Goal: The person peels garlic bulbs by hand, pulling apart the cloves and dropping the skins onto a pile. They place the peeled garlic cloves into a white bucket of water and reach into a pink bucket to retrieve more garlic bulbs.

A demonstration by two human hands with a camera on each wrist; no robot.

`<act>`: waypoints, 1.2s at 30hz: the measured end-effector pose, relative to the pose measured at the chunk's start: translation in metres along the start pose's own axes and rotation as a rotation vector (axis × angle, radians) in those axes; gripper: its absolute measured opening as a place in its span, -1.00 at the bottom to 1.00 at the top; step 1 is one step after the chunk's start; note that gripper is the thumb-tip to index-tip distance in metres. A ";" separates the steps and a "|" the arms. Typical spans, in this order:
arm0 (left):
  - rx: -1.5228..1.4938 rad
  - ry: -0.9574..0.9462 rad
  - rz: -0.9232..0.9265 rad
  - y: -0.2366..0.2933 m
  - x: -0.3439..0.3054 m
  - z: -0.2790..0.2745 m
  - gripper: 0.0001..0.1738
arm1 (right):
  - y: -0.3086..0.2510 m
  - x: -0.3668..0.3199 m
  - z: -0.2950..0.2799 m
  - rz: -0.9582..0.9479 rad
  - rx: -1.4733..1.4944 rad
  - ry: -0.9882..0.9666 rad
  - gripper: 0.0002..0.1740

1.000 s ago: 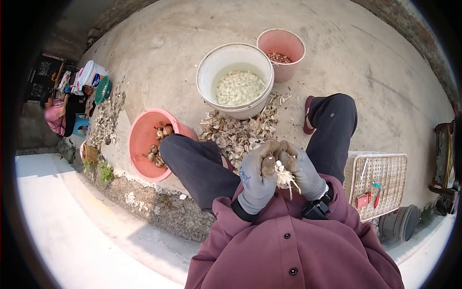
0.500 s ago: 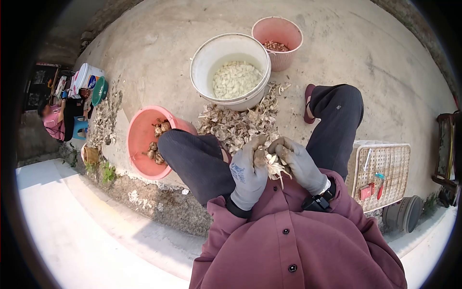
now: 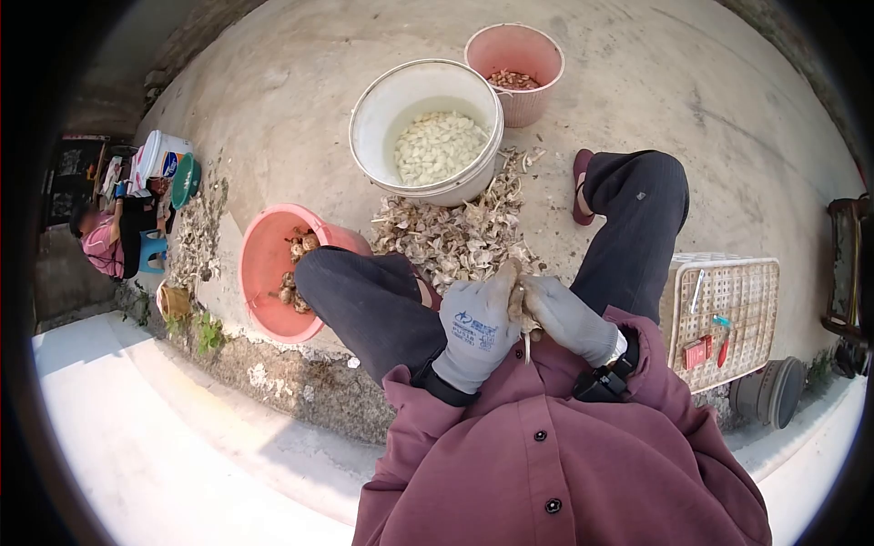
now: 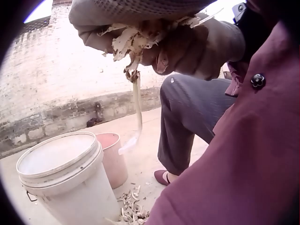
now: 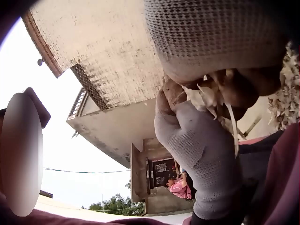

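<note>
Both hands wear grey gloves with brown-stained fingers and meet in front of the shirt. The left hand (image 3: 478, 329) and the right hand (image 3: 572, 320) have curled fingers round a garlic bulb, mostly hidden in the head view. Torn papery garlic skin (image 4: 133, 44) hangs between the fingers in the left wrist view, with a thin pale stalk (image 4: 137, 105) dangling below. In the right wrist view, whitish garlic (image 5: 204, 97) shows between the two hands. Beneath them on the ground lies a heap of garlic skins (image 3: 455, 238).
A white bucket (image 3: 366, 118) holds peeled cloves in water (image 3: 437, 150). Behind it stands a pink bucket (image 3: 530, 107) with reddish pieces. Garlic bulbs (image 3: 289, 289) lie in a pink tub (image 3: 258, 250) at left. A crate (image 3: 742, 337) carries small tools. Another person (image 3: 105, 244) sits far left.
The hands have closed together over the garlic, hiding most of the white cloves seen between them before. The left hand has turned, its back facing up more. The buckets sit slightly higher and further left in view.
</note>
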State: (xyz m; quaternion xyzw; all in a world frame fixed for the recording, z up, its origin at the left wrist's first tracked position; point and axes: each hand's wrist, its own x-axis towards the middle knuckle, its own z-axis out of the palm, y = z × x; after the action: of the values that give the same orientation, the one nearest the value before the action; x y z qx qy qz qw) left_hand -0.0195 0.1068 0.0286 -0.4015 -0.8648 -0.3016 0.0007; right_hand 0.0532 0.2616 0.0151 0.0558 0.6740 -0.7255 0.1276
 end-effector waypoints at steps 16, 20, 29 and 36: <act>-0.234 0.108 -0.286 0.000 0.002 0.004 -0.73 | -0.008 0.002 0.004 0.331 0.253 0.044 -0.75; -0.272 0.080 -0.264 -0.004 -0.004 0.007 -0.73 | 0.000 0.001 0.008 0.211 0.109 0.052 -0.74; -0.437 0.141 -0.398 -0.009 -0.014 0.016 -0.65 | 0.035 -0.002 0.012 0.110 0.208 0.100 -0.70; -0.713 0.381 -0.537 -0.024 -0.003 0.008 -0.57 | 0.030 -0.009 -0.019 0.019 0.472 0.008 -0.71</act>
State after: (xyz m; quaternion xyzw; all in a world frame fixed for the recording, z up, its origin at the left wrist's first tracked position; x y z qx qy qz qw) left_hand -0.0321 0.0972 0.0085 -0.0771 -0.7651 -0.6368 -0.0566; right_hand 0.0684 0.2798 -0.0133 0.0935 0.4857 -0.8615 0.1152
